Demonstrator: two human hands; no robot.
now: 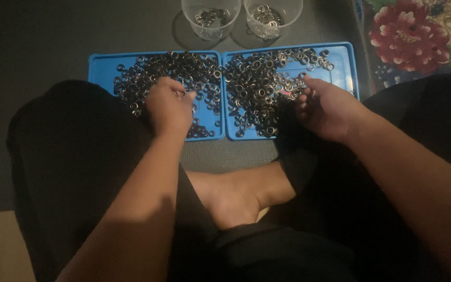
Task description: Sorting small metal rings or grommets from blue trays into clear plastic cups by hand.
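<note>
2 clear cups cut off at top, left hand grip unclear

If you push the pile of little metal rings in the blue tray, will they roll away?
Probably not far. The rings look flat, so they would likely slide and scatter, and the blue tray has a raised rim to stop them. They seem small, shiny and likely slippery; the left hand pinches at them with its fingertips.

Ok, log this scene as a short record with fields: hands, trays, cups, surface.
left hand: fingers bunched over the rings in the left blue tray; whether it grips any cannot be told
right hand: open, fingers at the edge of the ring pile in the right blue tray
small metal rings: heaped across both trays
clear plastic cups: two behind the trays, a few rings in each
surface: dark grey mat
</note>
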